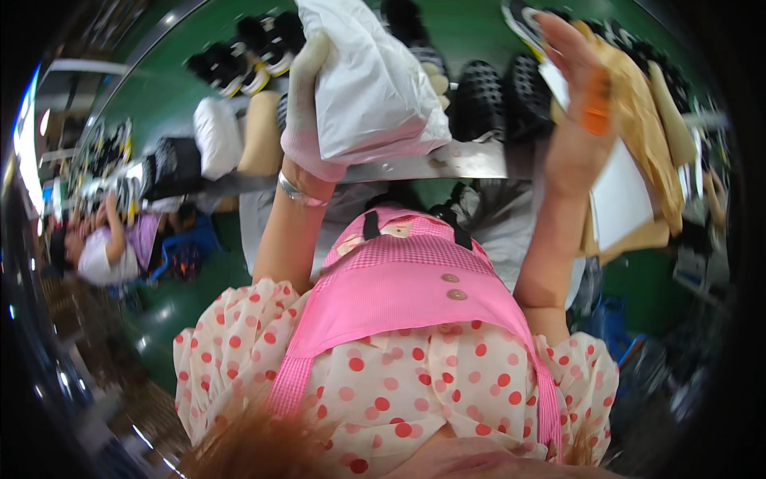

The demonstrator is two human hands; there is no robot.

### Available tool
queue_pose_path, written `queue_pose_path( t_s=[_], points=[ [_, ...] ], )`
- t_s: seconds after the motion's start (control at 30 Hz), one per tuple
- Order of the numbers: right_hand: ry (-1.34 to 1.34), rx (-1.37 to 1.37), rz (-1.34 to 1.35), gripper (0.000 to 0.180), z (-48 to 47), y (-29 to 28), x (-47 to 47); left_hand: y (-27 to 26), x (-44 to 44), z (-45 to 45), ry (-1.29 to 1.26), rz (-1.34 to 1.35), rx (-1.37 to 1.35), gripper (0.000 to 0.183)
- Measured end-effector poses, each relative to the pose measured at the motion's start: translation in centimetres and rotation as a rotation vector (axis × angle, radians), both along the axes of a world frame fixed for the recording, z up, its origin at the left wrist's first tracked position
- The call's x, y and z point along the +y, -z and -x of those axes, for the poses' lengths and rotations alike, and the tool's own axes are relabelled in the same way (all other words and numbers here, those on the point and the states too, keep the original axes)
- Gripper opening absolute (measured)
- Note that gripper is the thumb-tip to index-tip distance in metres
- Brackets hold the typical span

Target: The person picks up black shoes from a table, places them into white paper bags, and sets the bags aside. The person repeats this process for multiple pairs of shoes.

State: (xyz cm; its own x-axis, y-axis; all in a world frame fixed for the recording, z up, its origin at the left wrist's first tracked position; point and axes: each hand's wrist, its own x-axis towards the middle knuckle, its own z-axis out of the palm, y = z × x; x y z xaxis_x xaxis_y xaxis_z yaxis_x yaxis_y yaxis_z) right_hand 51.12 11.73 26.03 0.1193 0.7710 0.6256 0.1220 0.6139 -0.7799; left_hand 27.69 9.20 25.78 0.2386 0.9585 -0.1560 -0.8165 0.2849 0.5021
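My left hand (304, 105), in a pale knitted glove, grips a crumpled white paper-like bundle (374, 90). Its thumb lies along the near side and the gloved fingertips show at the bundle's far side. A shiny bracelet circles that wrist. Raised at the right, my bare right hand (577, 78) is blurred, its fingers extended and apparently holding nothing. An orange band (597, 102) is on this hand. Beyond it are brown paper sheets (646, 120) and white paper (619, 197). Between my hands, dark shoes (479, 102) show their patterned soles.
Black shoes with yellow-and-white soles (227, 66) stand on a green surface. A white bundle (218, 138) and a tan bundle (261, 133) lie left of my glove, along a metal edge (473, 160). Another person (114, 245) sits at the far left, near a blue chair (191, 239).
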Motion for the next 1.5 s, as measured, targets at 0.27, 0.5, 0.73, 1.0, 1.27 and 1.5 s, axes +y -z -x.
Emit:
queue_pose_path(
  t_s=[0.27,0.5,0.73,1.0,1.27,1.5],
  points=[
    [0.031,0.003,0.359,0.036,2.2,4.1,-1.3,-0.4,-2.5,21.9,-0.521,0.064,0.556,0.042],
    [-0.078,-0.131,0.442,0.033,7.3,4.8,1.3,9.6,-4.6,42.3,-0.46,0.625,1.805,0.094],
    [0.043,-0.448,0.508,0.031,15.5,3.2,2.4,17.2,0.4,44.2,0.139,0.982,1.834,0.127],
    [-0.028,-0.743,0.494,0.021,20.9,2.3,2.9,20.2,1.4,46.1,0.15,1.019,1.758,0.129],
    [-0.398,-1.071,0.26,0.021,27.1,-1.3,8.1,16.3,0.8,44.8,0.058,0.723,2.105,0.118],
    [-0.486,-1.458,0.125,0.034,34.2,9.9,17.5,15.2,16.2,49.7,-0.149,0.283,2.313,0.073]
  ],
)
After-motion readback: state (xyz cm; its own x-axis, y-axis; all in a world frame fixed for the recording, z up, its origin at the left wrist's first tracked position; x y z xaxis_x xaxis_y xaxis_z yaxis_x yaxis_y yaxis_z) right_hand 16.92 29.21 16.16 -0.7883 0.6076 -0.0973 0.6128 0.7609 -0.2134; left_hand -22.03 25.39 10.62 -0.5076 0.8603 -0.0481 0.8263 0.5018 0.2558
